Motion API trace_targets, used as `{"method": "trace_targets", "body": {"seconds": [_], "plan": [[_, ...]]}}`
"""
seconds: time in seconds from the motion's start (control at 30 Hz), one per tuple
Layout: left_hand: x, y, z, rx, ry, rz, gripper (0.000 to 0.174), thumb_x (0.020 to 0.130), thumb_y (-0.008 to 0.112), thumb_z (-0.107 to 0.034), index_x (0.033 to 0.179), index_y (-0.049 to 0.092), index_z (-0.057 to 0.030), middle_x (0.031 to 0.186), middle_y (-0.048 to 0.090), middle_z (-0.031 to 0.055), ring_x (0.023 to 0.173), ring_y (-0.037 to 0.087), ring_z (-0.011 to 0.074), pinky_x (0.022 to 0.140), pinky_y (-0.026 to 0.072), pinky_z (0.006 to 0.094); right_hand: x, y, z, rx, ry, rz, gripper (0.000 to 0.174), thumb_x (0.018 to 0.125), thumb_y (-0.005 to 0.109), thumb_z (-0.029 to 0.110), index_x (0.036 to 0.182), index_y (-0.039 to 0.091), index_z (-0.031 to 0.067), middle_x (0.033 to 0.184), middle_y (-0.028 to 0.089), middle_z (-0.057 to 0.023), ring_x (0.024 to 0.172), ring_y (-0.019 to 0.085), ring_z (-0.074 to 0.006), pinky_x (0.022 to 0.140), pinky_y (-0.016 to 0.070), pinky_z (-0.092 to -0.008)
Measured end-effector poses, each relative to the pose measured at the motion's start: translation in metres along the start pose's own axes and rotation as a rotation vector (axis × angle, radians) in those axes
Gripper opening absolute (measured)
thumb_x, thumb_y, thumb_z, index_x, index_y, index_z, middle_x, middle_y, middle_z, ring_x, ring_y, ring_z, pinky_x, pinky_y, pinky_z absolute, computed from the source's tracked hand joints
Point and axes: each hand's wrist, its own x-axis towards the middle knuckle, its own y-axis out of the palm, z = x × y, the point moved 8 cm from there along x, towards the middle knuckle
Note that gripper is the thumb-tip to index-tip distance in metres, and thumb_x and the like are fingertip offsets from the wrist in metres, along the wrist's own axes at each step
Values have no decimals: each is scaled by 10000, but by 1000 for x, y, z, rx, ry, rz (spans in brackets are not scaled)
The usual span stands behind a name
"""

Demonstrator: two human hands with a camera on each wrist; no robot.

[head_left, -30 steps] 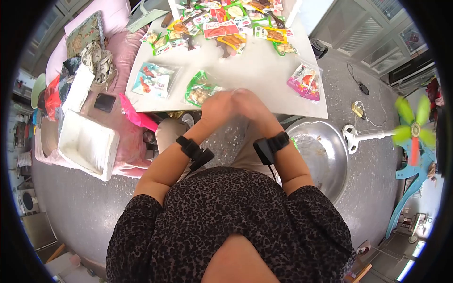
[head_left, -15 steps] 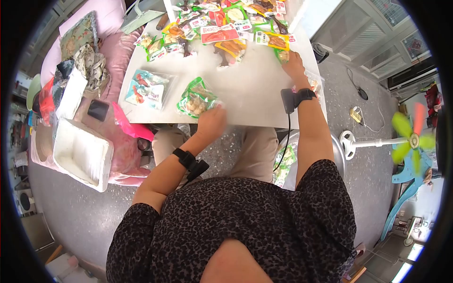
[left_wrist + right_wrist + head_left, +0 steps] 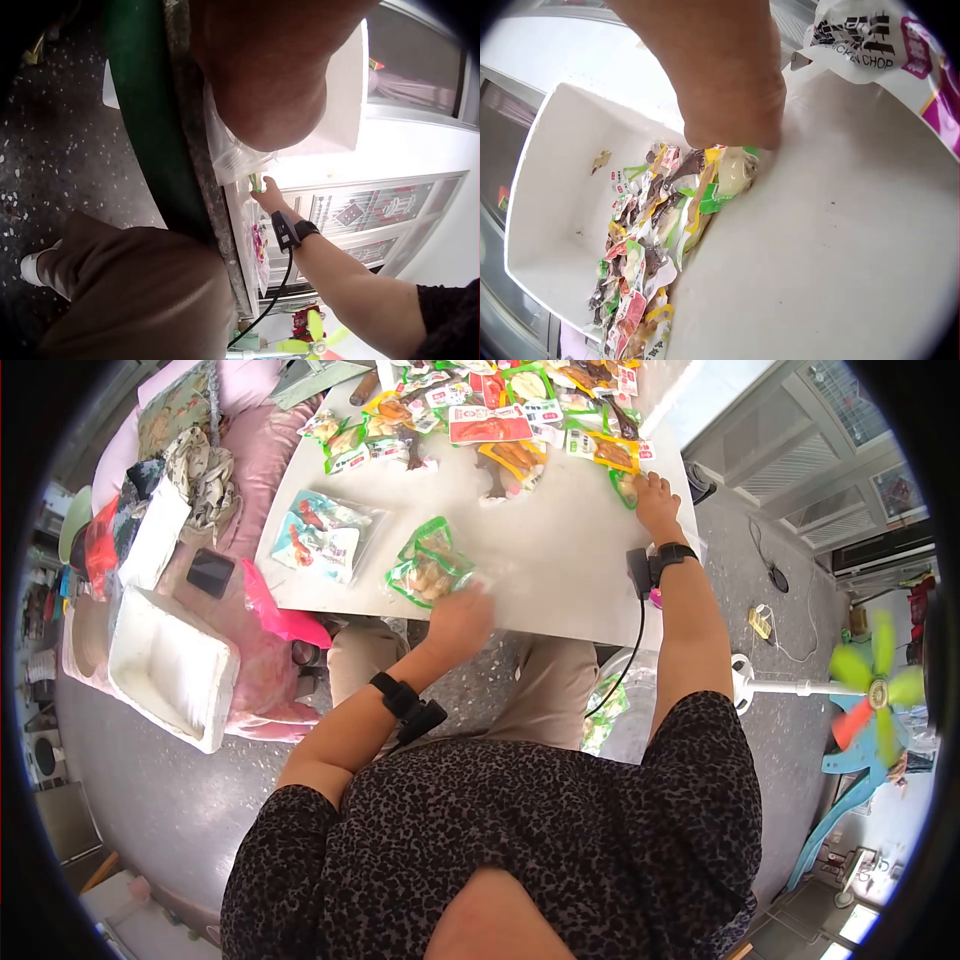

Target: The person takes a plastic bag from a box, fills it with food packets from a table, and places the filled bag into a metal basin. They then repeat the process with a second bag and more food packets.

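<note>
My left hand [image 3: 462, 626] is at the front edge of the white table [image 3: 560, 575], gripping the end of a clear plastic bag [image 3: 229, 154]. Inside the bag lies a green-edged snack packet [image 3: 430, 565] with pale lumps. Far out on the right side, my right hand [image 3: 657, 508] pinches a small green-edged snack packet [image 3: 736, 171] at the end of the pile. In the right wrist view the back of that hand hides its fingertips. Left of the bag lies another clear bag [image 3: 322, 535] with blue-and-white packets.
Many snack packets [image 3: 652, 225] spill from a white foam box [image 3: 562, 195] tipped on its side. A chicken chop pouch [image 3: 859, 45] lies near my right wrist. Beside my right knee a metal basin [image 3: 640, 725] holds green packets. A fan [image 3: 878, 692] stands to the right.
Both hands were together at the front edge a second ago. My right hand has since reached out to the packet at the right, while my left stays by the bag.
</note>
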Motion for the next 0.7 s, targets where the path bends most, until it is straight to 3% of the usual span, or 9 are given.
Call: {"method": "trace_targets", "body": {"seconds": [0.03, 0.17, 0.27, 0.37, 0.43, 0.5, 0.53, 0.6, 0.7], "plan": [[-1, 0, 1, 1, -4, 7, 69, 640, 507, -113, 664, 459, -69, 742, 524, 141, 607, 504, 277, 523, 399, 381, 1, 1, 4, 21, -22, 45, 320, 753, 410, 132, 1072, 436, 145, 1110, 439, -57, 1046, 403, -230, 785, 342, -491], [-3, -6, -4, 13, 15, -52, 63, 654, 509, -85, 679, 461, -53, 648, 490, 115, 572, 497, 294, 502, 397, 381, -1, -3, 26, 119, -136, -109, 264, 723, 426, 116, 978, 490, 148, 976, 521, -39, 969, 470, -210, 717, 371, -484], [-3, -2, -3, 21, -18, -29, 67, 654, 502, -91, 681, 452, -56, 659, 497, 123, 571, 498, 296, 503, 400, 383, -14, -11, 47, 224, -188, -152, 232, 707, 469, 161, 934, 490, 118, 972, 515, -59, 937, 486, -231, 686, 400, -456], [-6, -5, -10, 14, -41, -11, 63, 653, 498, -89, 682, 452, -58, 656, 499, 125, 572, 501, 294, 505, 403, 385, -31, -19, 73, 431, -296, -266, 231, 709, 475, 183, 912, 478, 74, 916, 525, -109, 864, 512, -284, 667, 421, -433], [-5, -10, -16, 13, -55, 23, 55, 652, 497, -88, 675, 456, -59, 649, 498, 122, 573, 501, 293, 508, 406, 387, -42, -30, 87, 501, -316, -210, 237, 718, 470, 193, 904, 469, 47, 871, 531, -142, 814, 518, -316, 665, 425, -420], [0, -4, -14, 67, -208, 201, 47, 657, 494, -92, 662, 460, -60, 635, 492, 116, 575, 502, 294, 514, 409, 387, -53, -55, 96, 601, -307, -198, 245, 731, 474, 210, 891, 462, 26, 817, 537, -197, 741, 517, -358, 661, 425, -407], [-1, -1, -11, 94, -282, 289, 45, 660, 492, -94, 655, 462, -61, 629, 490, 113, 576, 502, 295, 517, 411, 387, -56, -64, 95, 677, -233, -121, 252, 736, 479, 217, 895, 464, 22, 817, 542, -190, 735, 526, -342, 660, 427, -397], [0, -16, -17, 62, -253, 108, 56, 669, 489, -104, 645, 462, -62, 631, 489, 117, 589, 505, 298, 527, 414, 386, -66, -74, 89, 821, -80, 34, 267, 746, 488, 230, 903, 469, 15, 817, 551, -175, 723, 545, -310, 659, 433, -377], [-1, -32, -19, -1, -236, -52, 65, 692, 481, -118, 661, 473, -61, 654, 500, 122, 618, 510, 302, 538, 414, 384, -90, -90, 83, 1208, -120, -16, 244, 776, 493, 201, 936, 487, 17, 814, 569, -107, 699, 562, -201, 637, 445, -313]]}}
